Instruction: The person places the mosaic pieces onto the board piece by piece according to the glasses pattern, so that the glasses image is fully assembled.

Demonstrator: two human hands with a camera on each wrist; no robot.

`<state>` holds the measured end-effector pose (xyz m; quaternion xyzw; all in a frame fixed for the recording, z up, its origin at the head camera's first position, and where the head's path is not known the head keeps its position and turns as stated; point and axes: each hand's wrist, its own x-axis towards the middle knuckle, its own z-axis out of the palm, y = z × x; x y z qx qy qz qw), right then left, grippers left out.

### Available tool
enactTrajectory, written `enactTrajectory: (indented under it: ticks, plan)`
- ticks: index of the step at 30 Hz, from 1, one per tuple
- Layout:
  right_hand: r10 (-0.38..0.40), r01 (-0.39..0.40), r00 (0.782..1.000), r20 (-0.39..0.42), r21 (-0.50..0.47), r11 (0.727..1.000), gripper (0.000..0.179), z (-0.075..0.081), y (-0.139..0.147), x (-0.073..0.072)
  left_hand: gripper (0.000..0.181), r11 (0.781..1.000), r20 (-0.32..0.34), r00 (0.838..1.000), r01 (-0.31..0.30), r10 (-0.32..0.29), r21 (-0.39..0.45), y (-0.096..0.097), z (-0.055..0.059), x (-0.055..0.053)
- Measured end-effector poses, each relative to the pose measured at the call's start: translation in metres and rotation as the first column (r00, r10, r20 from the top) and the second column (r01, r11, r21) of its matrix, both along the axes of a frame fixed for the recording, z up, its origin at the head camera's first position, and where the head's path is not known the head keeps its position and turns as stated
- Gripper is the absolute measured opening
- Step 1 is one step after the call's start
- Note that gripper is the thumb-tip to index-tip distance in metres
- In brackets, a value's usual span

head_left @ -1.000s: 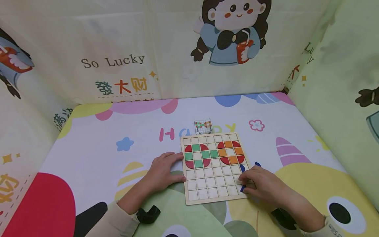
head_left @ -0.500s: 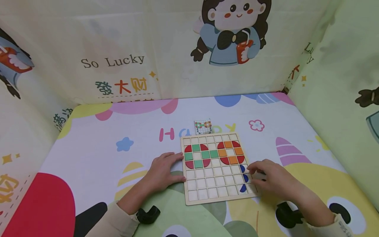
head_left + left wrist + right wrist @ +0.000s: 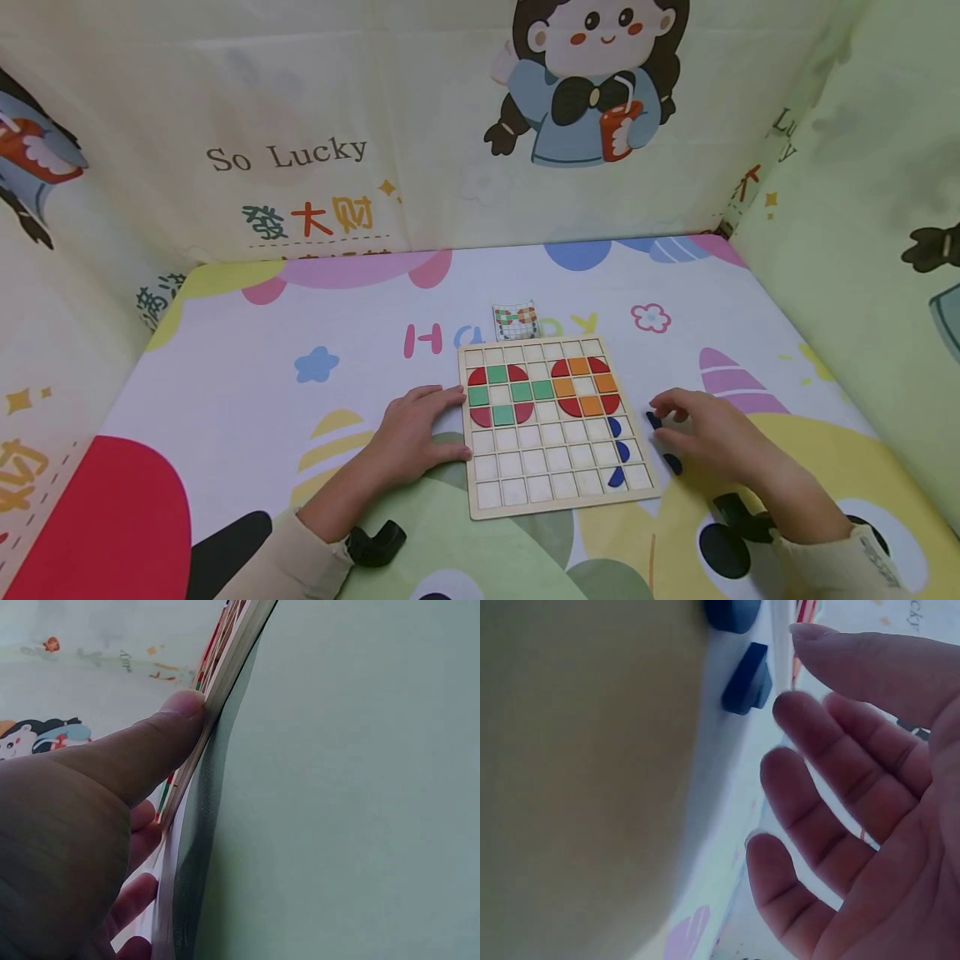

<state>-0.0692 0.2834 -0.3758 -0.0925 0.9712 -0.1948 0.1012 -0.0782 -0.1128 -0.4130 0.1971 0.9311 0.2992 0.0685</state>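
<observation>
A wooden grid board (image 3: 525, 492) lies on the table, with red, green and orange pieces in its upper rows. Three dark blue pieces, one of them a rounded piece (image 3: 622, 452), sit in cells down its right side. My left hand (image 3: 416, 433) rests against the board's left edge, thumb and fingers spread along it. Off the right edge lie two loose pieces, a dark blue piece (image 3: 672, 463) and another blue piece (image 3: 654, 419). Over these hovers my right hand (image 3: 705, 433), its fingers relaxed and apart. In the right wrist view, no piece touches the fingers (image 3: 791, 787).
Behind the board's top edge lies a small pattern card (image 3: 516, 321) with a similar coloured design. A printed cloth (image 3: 360, 317) covers the table. Curtains with cartoon figures (image 3: 300, 100) stand at the back and both sides.
My right hand has moved right, from the board's lower right cells to beside the loose blue pieces. The three blue pieces on the board came into full sight. The left hand stayed put.
</observation>
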Motion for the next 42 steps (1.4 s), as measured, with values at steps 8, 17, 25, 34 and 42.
enactTrajectory:
  ticks: [8,17,25,34,42]
  plan:
    - [-0.004,0.004,1.000,-0.009,0.025,1.000,0.034,-0.007,0.000,-0.007,0.072,1.000,0.007,1.000,-0.005,0.005,0.005,0.000,0.001,0.001]
    - [0.012,-0.011,0.999,-0.033,0.046,0.999,0.024,-0.010,-0.002,-0.011,0.072,1.000,0.004,1.000,-0.001,0.001,0.000,0.000,0.002,0.001]
    - [0.015,-0.014,0.999,-0.029,0.024,1.000,0.022,-0.007,-0.005,-0.015,0.072,1.000,-0.002,1.000,0.002,-0.002,-0.006,0.000,0.002,0.001]
    - [-0.007,0.009,0.999,-0.052,0.033,0.999,0.021,-0.008,-0.007,-0.020,0.072,1.000,0.005,1.000,0.002,-0.002,-0.005,0.000,0.002,0.001]
    - [-0.007,0.008,0.999,-0.035,0.035,0.999,0.025,-0.006,-0.008,-0.020,0.072,1.000,-0.002,1.000,0.003,-0.003,-0.011,0.000,0.002,0.000]
